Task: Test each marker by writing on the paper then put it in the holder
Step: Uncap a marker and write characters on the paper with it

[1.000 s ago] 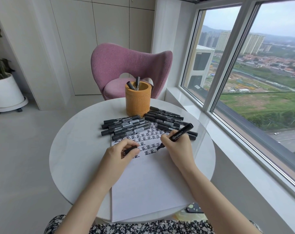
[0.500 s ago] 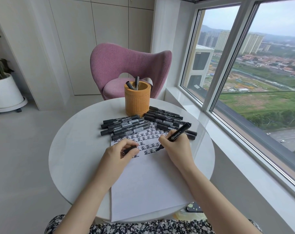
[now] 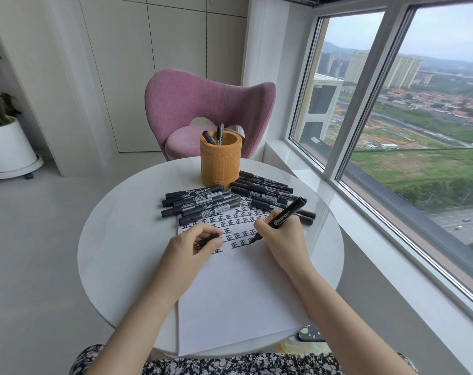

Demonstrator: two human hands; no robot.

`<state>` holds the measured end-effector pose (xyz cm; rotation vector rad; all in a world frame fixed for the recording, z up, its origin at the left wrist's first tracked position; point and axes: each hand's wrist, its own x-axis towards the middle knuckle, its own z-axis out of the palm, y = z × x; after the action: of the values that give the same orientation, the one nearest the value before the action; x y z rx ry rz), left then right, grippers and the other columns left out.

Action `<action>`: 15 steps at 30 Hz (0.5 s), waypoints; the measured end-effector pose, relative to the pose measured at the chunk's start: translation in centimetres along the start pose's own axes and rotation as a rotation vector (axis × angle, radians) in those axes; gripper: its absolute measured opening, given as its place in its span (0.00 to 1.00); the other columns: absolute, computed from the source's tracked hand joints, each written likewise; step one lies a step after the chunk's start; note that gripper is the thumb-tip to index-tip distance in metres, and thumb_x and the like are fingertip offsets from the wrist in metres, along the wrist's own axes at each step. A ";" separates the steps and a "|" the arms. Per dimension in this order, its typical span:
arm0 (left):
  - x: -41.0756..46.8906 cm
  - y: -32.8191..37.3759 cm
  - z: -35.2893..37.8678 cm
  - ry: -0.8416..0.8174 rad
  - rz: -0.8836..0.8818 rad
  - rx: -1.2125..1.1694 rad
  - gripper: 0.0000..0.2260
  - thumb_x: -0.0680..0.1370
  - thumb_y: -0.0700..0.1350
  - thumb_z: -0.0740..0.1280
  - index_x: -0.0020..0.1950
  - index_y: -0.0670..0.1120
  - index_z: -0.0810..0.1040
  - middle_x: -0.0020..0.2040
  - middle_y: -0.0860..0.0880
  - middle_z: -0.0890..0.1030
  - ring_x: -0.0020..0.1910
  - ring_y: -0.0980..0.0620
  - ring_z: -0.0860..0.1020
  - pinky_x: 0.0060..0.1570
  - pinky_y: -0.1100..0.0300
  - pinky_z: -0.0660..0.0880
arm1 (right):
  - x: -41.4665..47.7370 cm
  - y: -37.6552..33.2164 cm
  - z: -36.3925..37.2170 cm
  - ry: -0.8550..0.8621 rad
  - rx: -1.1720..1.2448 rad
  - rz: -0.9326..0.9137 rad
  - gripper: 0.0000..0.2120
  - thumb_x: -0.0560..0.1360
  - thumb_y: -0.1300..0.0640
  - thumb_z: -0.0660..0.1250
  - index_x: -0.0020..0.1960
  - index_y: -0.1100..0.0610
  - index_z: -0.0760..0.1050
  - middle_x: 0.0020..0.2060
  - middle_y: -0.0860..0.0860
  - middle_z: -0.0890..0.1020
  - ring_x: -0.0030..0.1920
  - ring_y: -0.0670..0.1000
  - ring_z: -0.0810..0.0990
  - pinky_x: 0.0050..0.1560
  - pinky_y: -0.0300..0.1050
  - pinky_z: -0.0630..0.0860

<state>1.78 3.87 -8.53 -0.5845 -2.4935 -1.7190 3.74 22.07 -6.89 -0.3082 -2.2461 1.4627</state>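
The window [image 3: 419, 117] runs along the right, close to the round table [image 3: 116, 261]. A pink chair [image 3: 202, 104] stands just past the table's far rim. The paper [image 3: 238, 307] lies at mid-table and its near edge reaches the near rim. There is a broad bare stretch of table to its left and only a narrow strip to its right. Its lower half is blank, and rows of characters fill the top.

The holder [image 3: 220, 169] stands near the far rim with two markers upright in it. One heap [image 3: 200, 203] of markers lies across the paper's top-left corner. A second heap [image 3: 265, 190] fans from the holder's foot towards the right rim.

The left hand [image 3: 192, 249] rests on the paper's left part, fingers curled round a cap [image 3: 208, 240]. The right hand [image 3: 284, 239] grips the marker [image 3: 285, 212], which slants up and to the right. Its tip is on the paper at the right end of the lowest row.

Compared with a second ago, both hands, the marker's slant and both heaps sit as they did. Only the view has shifted slightly.
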 end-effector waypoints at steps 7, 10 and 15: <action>0.0 0.0 0.0 -0.002 0.002 -0.003 0.04 0.74 0.40 0.70 0.47 0.48 0.80 0.40 0.53 0.84 0.40 0.60 0.81 0.44 0.72 0.73 | 0.0 -0.1 0.0 0.010 -0.013 -0.002 0.13 0.70 0.65 0.66 0.32 0.68 0.64 0.26 0.52 0.63 0.28 0.46 0.59 0.28 0.40 0.55; 0.0 0.0 0.0 -0.003 -0.002 -0.005 0.04 0.74 0.41 0.70 0.47 0.48 0.80 0.40 0.53 0.84 0.40 0.60 0.81 0.43 0.72 0.72 | -0.1 -0.2 -0.1 0.019 -0.011 -0.003 0.13 0.70 0.65 0.66 0.32 0.67 0.64 0.26 0.51 0.63 0.28 0.46 0.58 0.28 0.40 0.55; -0.1 0.0 -0.1 -0.005 -0.004 -0.002 0.04 0.74 0.41 0.70 0.47 0.49 0.80 0.40 0.53 0.84 0.40 0.60 0.80 0.43 0.73 0.72 | 0.0 -0.2 -0.1 0.030 0.004 -0.015 0.14 0.70 0.65 0.65 0.31 0.59 0.62 0.25 0.49 0.61 0.29 0.46 0.58 0.29 0.41 0.54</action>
<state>1.87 3.77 -8.50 -0.5857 -2.4987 -1.7234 3.85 22.11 -6.70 -0.3094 -2.2169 1.4453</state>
